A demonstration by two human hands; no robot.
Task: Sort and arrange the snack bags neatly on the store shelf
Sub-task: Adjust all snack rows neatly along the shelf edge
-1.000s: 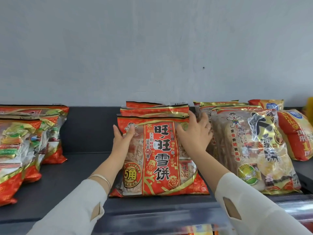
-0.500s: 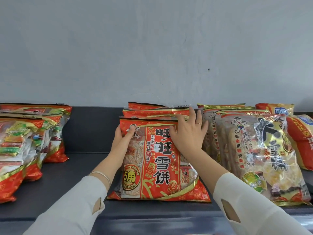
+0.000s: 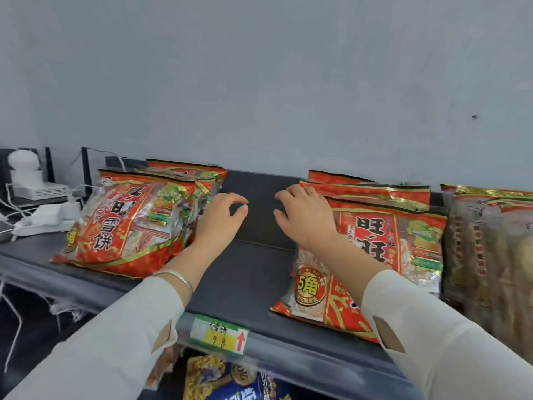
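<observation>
Reaching both arms in white sleeves over the dark shelf point(image 3: 248, 272). Hovering the left hand point(image 3: 222, 217) above the bare middle, fingers softly curled, thumb close to the first finger, gripping nothing. Wearing a silver bracelet point(image 3: 177, 277) on that wrist. Laying the right hand point(image 3: 305, 215) at the top left corner of the right pile of red snack bags point(image 3: 383, 255), fingers bent and loose, pinching nothing; touching the bag or just above it, hard to tell. Wearing a thin ring point(image 3: 312, 193) there. Showing "旺旺" in big black letters and "5角" in a gold circle on the front bag. Leaning at 9 o'clock, just beside the left hand: the left pile of red snack bags point(image 3: 124, 226), reading "雪饼". Standing at 3 o'clock, beside the right pile: clear and gold bags point(image 3: 496, 255), too blurry for reading. Hanging at 6 o'clock on the shelf's front edge: a price tag point(image 3: 219, 337) with "9 8" in pen and a red arrow. Peeking out below it: a blue snack bag point(image 3: 227, 382).
</observation>
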